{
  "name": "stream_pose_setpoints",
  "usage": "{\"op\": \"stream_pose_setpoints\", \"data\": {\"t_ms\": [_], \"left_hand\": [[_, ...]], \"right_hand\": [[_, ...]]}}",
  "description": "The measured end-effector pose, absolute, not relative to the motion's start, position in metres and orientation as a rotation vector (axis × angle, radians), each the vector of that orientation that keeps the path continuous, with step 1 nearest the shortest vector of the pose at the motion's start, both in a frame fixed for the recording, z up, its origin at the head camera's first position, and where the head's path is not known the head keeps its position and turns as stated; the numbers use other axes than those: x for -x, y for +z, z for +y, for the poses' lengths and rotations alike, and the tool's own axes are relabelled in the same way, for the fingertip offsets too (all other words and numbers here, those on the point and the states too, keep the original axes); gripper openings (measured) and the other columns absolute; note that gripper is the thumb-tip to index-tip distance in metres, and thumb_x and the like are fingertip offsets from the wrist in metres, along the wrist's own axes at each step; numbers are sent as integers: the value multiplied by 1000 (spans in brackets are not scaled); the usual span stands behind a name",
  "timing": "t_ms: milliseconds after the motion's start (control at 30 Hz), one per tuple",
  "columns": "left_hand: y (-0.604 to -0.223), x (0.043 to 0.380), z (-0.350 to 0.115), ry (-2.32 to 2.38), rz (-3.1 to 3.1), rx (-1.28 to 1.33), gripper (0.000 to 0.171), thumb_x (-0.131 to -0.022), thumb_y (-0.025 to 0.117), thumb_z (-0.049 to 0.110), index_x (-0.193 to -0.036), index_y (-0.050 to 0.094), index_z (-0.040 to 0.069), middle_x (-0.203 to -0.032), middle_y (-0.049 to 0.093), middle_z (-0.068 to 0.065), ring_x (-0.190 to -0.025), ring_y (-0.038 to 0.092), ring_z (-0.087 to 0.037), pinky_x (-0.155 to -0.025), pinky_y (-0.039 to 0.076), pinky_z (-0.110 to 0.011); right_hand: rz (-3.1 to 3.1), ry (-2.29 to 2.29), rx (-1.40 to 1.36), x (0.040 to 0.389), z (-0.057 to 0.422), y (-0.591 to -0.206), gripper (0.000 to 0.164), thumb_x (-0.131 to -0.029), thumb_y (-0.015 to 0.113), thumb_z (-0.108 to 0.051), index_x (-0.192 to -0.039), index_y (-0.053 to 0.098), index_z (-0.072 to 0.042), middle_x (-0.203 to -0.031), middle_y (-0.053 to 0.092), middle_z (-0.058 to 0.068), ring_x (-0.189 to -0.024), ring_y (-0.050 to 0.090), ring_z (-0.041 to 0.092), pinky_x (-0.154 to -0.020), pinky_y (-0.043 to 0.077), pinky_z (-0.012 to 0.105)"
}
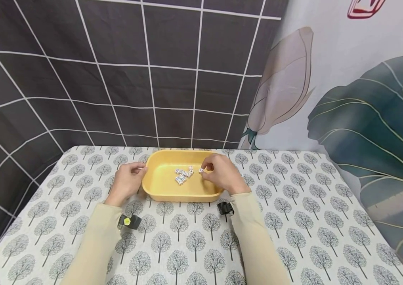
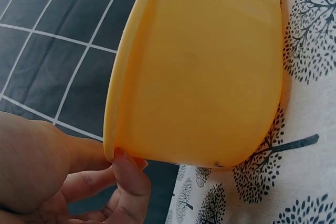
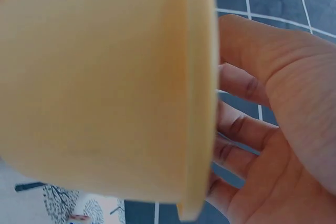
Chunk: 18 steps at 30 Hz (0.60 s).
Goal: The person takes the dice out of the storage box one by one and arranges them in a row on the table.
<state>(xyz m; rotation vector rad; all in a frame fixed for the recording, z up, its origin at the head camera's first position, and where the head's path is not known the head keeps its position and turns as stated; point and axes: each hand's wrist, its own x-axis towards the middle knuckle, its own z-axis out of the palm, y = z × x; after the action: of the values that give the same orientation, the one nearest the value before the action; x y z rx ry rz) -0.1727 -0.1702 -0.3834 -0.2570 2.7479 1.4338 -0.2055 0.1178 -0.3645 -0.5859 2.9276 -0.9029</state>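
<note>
A yellow oblong plastic tub (image 1: 172, 198) stands on the table, and several white dice (image 1: 181, 179) lie in a loose cluster on its floor. At the tub's left end my left hand (image 1: 128, 180) pinches the rim between thumb and fingers; the left wrist view shows the thumb against the tub's wall (image 2: 199, 77). My right hand (image 1: 224, 172) reaches in over the right end and pinches one white die (image 1: 201, 170) just right of the cluster. In the right wrist view the tub's outer wall (image 3: 105, 87) hides those fingertips and the die.
A white tablecloth (image 1: 290, 225) with grey tree prints covers the table. Behind it hangs a dark cloth (image 1: 172, 91) with white grid lines, and a flower-printed curtain (image 1: 329, 130) at the right. A small black device (image 1: 130, 221) sits on the left wrist, another (image 1: 225, 208) on the right.
</note>
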Motion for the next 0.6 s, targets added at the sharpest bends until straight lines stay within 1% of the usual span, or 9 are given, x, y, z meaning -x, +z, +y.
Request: {"op": "stream_pose_setpoints", "data": {"t_ms": [333, 467, 600], "left_hand": [[-383, 173, -170, 1440, 2735, 257, 35, -104, 57, 18, -133, 62, -1, -116, 70, -24, -96, 69, -28, -74, 54, -23], [-383, 173, -170, 1436, 2734, 261, 35, -104, 56, 18, -134, 62, -1, -117, 69, -24, -96, 69, -28, -74, 54, -23], [-383, 173, -170, 1440, 2733, 265, 35, -104, 56, 18, -134, 62, -1, -117, 69, -24, -96, 69, -28, -73, 54, -23]], "right_hand": [[2920, -944, 553, 207, 134, -358, 15, -84, 79, -10, -98, 76, -8, -92, 66, 4, -87, 59, 20, -80, 52, 32], [2919, -962, 528, 207, 141, -355, 17, -82, 76, -8, -99, 75, -8, -95, 67, 5, -89, 59, 20, -81, 53, 32], [2940, -977, 523, 207, 151, -354, 18, -80, 73, -7, -98, 74, -8, -93, 66, 5, -87, 59, 21, -78, 51, 32]]}}
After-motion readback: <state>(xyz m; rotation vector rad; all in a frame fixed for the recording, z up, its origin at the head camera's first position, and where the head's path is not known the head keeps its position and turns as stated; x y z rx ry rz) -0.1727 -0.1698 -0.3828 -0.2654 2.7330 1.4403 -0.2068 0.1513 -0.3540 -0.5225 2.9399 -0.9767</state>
